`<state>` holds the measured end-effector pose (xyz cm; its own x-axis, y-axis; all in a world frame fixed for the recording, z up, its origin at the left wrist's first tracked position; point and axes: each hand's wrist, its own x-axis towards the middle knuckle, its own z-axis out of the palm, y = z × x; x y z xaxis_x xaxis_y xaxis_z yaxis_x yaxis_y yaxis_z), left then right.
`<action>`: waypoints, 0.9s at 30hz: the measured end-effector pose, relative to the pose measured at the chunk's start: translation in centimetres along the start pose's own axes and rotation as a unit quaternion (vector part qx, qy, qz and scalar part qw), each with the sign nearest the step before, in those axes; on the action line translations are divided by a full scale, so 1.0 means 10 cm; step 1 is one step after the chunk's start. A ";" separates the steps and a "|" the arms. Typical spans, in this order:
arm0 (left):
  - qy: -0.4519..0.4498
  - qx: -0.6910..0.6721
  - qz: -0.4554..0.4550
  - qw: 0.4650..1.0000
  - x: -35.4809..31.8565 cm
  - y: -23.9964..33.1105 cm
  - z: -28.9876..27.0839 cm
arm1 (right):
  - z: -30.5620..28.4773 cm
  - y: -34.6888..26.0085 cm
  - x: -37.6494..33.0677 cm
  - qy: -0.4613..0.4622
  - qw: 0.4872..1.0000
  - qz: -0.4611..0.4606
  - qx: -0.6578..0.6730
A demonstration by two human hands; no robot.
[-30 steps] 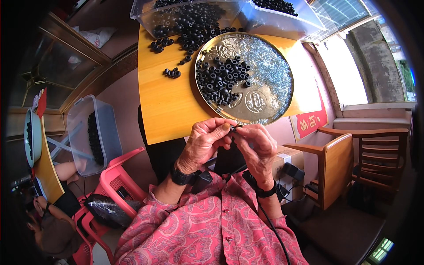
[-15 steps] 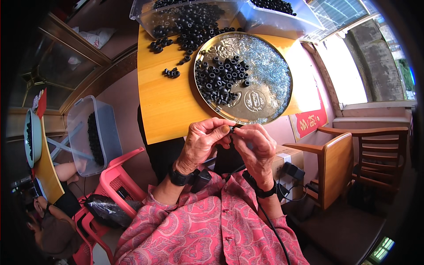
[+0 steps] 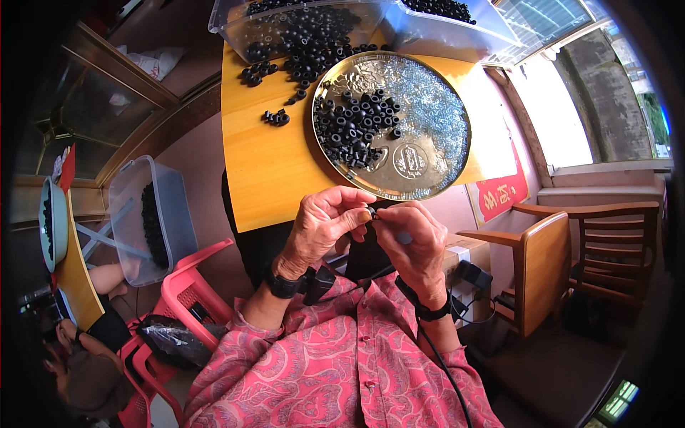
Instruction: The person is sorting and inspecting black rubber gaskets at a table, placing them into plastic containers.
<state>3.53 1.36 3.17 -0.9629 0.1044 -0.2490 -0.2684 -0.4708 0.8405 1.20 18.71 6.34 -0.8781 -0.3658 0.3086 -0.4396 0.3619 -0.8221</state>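
My left hand (image 3: 325, 228) and my right hand (image 3: 414, 239) meet just past the near edge of the table. Between the left thumb and forefinger is a small black ring-shaped piece (image 3: 372, 212). My right fingertips are pinched against its right side; whatever they hold is too small to make out. Just beyond my hands lies a round, shiny metal tray (image 3: 382, 183). Its left part bears a heap of small black rings (image 3: 355, 123), while many tiny bluish, clear bits (image 3: 432, 100) are spread over its right part.
More black rings (image 3: 307, 68) lie loose on the yellow table (image 3: 267, 167) beside a clear plastic bin (image 3: 235, 32). A second bin (image 3: 457, 39) stands at the back right. Left are a pink plastic chair (image 3: 189, 278) and another person's arm (image 3: 89, 342); right, a wooden chair (image 3: 546, 274).
My fingers have shifted slightly around the small black piece, and the left thumb is turned a little. Both hands stay in nearly the same place.
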 end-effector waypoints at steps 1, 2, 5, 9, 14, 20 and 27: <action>-0.001 0.019 0.000 1.000 0.00 0.00 -0.02 | 0.00 -0.01 0.00 0.001 1.000 0.012 -0.015; -0.001 0.038 0.000 0.999 0.00 0.00 -0.03 | 0.01 -0.03 -0.01 0.002 1.000 0.012 -0.015; 0.003 0.050 -0.004 0.999 -0.01 0.01 -0.03 | 0.01 -0.05 -0.02 0.028 0.997 0.063 0.031; 0.010 0.062 0.024 0.998 -0.01 -0.03 -0.01 | 0.00 -0.04 -0.01 0.002 0.999 0.032 0.004; 0.004 0.137 0.059 0.989 0.01 -0.02 0.01 | 0.00 0.00 -0.02 0.004 1.000 0.016 -0.015; 0.003 0.201 0.135 0.970 0.18 0.04 0.05 | 0.03 0.14 0.08 0.038 0.999 0.020 -0.016; 0.021 0.213 0.086 0.973 0.47 0.08 0.11 | 0.01 0.41 0.28 0.048 0.998 0.014 -0.045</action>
<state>-1.26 2.47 3.16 -0.9950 0.0161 -0.0988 -0.0997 -0.0723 0.9924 -3.01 19.08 3.80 -0.9025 -0.2721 0.3339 -0.4260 0.4485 -0.7858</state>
